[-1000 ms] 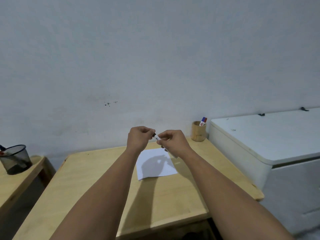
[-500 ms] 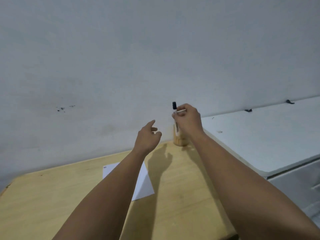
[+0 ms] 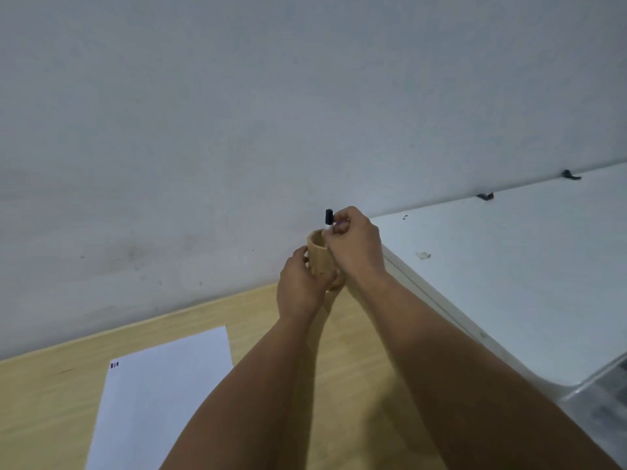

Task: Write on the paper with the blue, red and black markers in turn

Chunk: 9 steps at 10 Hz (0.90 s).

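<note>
Head: black marker (image 3: 328,217) upright, cap up

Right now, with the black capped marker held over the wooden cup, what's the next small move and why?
Probably lower the marker straight down into the wooden cup and let go. The right hand holds it capped just above the rim, the left hand steadies the cup, and the paper already carries small marks at its corner.

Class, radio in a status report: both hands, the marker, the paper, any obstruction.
Left hand gripping wooden cup. Right hand holds black-capped marker at cup's mouth. Paper flat on desk, small marks at one corner. Nothing blocking.
</note>
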Each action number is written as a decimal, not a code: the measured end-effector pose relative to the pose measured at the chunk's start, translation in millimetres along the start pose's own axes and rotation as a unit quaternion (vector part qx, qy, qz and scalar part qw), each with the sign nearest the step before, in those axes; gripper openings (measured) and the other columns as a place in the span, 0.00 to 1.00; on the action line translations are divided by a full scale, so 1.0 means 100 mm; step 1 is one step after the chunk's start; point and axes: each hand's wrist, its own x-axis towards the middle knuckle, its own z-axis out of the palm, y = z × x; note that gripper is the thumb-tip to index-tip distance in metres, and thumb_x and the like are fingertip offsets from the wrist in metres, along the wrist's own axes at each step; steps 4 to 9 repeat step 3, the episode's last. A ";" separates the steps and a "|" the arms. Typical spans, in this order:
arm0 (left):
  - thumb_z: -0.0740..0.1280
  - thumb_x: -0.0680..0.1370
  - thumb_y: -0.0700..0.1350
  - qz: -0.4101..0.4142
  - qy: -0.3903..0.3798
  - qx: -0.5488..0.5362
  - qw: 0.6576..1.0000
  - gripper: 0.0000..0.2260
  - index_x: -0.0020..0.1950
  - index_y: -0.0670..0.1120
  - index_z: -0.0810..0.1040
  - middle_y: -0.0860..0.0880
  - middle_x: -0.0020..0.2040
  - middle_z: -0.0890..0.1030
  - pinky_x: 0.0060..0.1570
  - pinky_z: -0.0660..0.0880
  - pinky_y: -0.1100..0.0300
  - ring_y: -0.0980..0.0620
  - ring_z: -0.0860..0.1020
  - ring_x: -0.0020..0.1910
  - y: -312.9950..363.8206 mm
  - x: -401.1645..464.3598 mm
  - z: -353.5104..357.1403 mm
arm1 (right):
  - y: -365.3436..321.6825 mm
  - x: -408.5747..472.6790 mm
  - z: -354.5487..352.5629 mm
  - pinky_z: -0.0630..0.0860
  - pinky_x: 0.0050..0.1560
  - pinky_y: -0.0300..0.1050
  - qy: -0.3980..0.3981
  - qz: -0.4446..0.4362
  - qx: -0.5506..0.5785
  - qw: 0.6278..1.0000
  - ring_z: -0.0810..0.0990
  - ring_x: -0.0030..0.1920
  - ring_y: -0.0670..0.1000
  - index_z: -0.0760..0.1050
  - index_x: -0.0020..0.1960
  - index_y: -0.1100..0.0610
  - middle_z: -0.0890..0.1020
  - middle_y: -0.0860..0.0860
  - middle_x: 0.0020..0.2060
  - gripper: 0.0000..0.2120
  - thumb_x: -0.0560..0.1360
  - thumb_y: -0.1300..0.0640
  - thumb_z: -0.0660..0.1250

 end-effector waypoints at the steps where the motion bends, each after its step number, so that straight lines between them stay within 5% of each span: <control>1: 0.77 0.71 0.52 -0.016 0.011 -0.031 0.999 0.26 0.67 0.51 0.77 0.53 0.60 0.83 0.56 0.80 0.49 0.51 0.83 0.57 -0.05 -0.02 0.07 | -0.01 -0.04 0.00 0.77 0.50 0.44 -0.009 -0.001 -0.006 1.000 0.83 0.47 0.49 0.79 0.58 0.48 0.85 0.42 0.44 0.11 0.77 0.57 0.71; 2: 0.77 0.72 0.51 -0.021 0.013 -0.028 0.999 0.28 0.71 0.49 0.76 0.51 0.63 0.82 0.58 0.78 0.51 0.48 0.81 0.61 -0.06 -0.07 0.03 | -0.10 -0.10 -0.02 0.75 0.51 0.42 -0.014 0.006 -0.002 1.000 0.84 0.51 0.50 0.79 0.63 0.51 0.87 0.47 0.53 0.14 0.78 0.59 0.70; 9: 0.78 0.72 0.53 -0.006 0.023 -0.015 1.000 0.34 0.75 0.46 0.73 0.49 0.66 0.80 0.62 0.77 0.49 0.50 0.79 0.65 0.03 -0.15 -0.12 | -0.31 -0.15 -0.19 0.80 0.56 0.47 0.024 -0.011 -0.010 1.000 0.86 0.53 0.51 0.81 0.61 0.50 0.87 0.46 0.54 0.12 0.78 0.55 0.72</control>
